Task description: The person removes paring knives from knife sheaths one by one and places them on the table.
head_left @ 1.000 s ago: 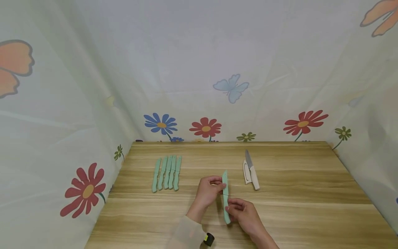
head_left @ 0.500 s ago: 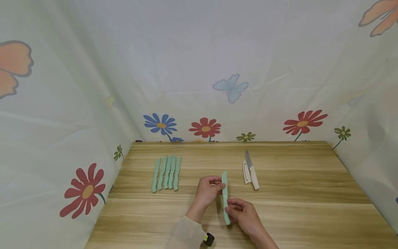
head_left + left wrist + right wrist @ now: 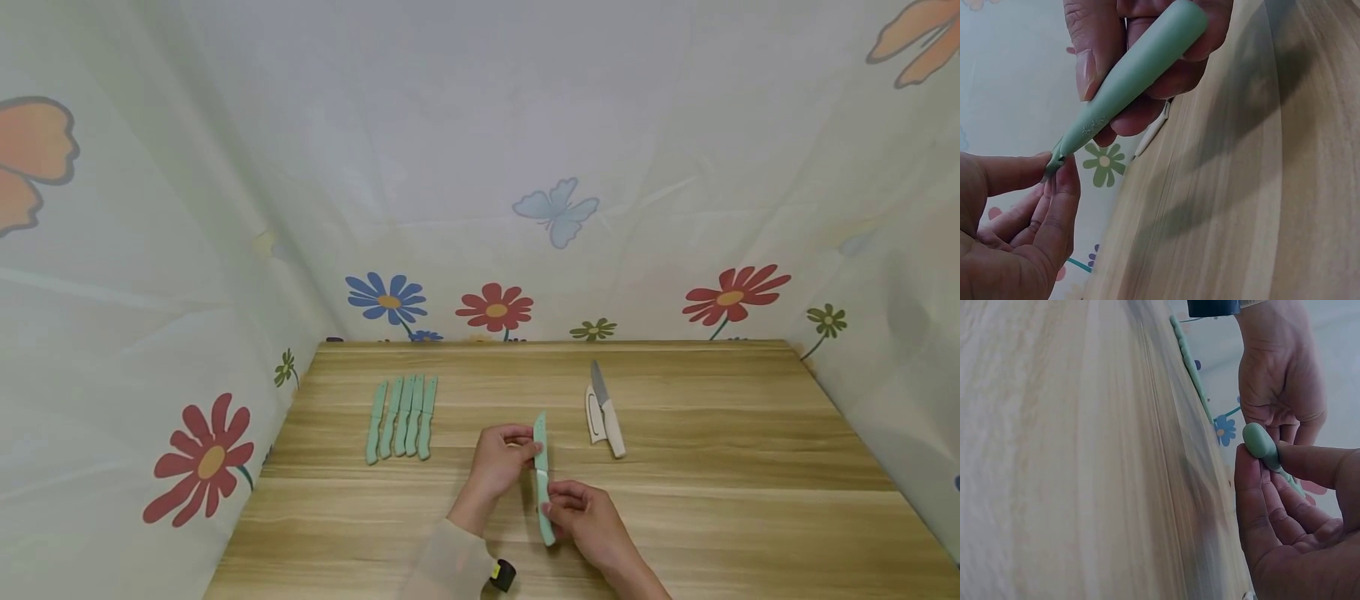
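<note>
While the right hand [image 3: 581,518] pinches the handle of the green knife [image 3: 542,479], the left hand [image 3: 501,460] pinches its sheathed end, above the bench [image 3: 750,500]. Beyond the knife: five green knives [image 3: 402,416] far-left, white knife [image 3: 609,412] and sheath [image 3: 593,414] far-right.

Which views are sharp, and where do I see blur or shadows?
Head view: evenly lit and sharp, wide-angle bending at the edges. Left wrist view: green knife fairly sharp, dark shadows across the table. Right wrist view: the table is smeared, and the right hand is dim.
</note>
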`<move>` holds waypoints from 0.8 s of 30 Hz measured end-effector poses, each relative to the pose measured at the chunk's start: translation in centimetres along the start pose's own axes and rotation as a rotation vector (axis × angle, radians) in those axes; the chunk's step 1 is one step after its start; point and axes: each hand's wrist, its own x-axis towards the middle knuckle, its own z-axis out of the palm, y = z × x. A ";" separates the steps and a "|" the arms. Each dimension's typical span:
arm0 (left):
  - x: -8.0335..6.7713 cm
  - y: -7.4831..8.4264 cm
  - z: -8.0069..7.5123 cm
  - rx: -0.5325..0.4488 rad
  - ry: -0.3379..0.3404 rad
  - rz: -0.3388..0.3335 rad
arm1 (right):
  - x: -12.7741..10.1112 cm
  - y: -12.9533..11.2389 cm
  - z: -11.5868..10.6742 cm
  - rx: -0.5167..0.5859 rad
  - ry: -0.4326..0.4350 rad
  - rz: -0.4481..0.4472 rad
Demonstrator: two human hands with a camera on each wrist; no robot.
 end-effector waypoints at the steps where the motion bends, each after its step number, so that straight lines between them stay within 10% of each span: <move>1: 0.0 0.0 0.0 0.002 0.002 -0.002 | 0.0 0.0 0.0 0.000 -0.001 0.000; 24: 0.0 0.3 0.1 0.021 0.018 -0.033 | -1.0 0.0 0.0 -0.002 -0.047 0.018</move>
